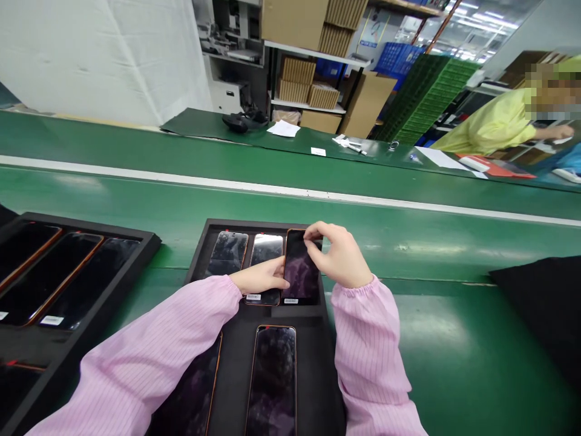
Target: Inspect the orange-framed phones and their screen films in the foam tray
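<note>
Here the phone (299,278) lies under narrowly pinched right fingers (321,229), its left edge against left fingers (278,283), grip unclear

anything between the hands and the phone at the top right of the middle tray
Nothing visible: the left hand is at the left edge of the phone, reaching over the neighbouring phone, and the right hand is at its upper right corner.
</note>
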The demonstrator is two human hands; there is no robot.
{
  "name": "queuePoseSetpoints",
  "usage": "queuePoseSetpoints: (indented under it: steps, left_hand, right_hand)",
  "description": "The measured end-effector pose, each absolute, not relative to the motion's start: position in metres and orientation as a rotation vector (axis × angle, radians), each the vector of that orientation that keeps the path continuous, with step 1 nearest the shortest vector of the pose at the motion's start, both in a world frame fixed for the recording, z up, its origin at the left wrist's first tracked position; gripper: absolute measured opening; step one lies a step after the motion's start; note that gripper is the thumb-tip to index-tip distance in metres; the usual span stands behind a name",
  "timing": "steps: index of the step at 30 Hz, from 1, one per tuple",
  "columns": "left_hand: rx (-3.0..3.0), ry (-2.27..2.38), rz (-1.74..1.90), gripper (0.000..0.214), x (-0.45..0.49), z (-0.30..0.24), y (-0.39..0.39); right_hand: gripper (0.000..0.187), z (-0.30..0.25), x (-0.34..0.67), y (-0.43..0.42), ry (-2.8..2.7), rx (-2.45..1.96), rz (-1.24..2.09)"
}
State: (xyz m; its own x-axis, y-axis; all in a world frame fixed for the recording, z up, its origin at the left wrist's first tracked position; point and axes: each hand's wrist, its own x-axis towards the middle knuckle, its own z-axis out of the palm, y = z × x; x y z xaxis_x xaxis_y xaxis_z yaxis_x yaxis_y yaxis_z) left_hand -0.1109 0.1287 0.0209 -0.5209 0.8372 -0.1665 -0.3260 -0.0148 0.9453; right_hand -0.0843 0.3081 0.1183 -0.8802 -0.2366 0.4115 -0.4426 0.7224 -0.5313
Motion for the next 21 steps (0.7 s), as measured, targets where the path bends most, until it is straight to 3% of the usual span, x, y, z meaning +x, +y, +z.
queuePoseSetpoints:
  steps: [5,13,17,21]
  left_hand:
    - [0.585,1.374,1.668,0.062,-0.112,0.021,0.128]
    - [0.632,1.376,1.679,0.071,-0.112,0.023,0.128]
    - [0.623,1.39,1.642,0.076,-0.112,0.022,0.128]
    - [0.615,1.384,1.629,0.074,-0.113,0.02,0.127]
  right_hand:
    - [0.041,0.116,-0.081,0.297,-2.684,0.385,1.515]
    - [0.045,0.099,-0.094,0.277,-2.335,-0.055,2.24]
    - [0.047,0.112,-0.094,0.296,-2.131,-0.075,2.173]
    - [0.031,0.151,-0.056,0.296,-2.12,0.103,1.696]
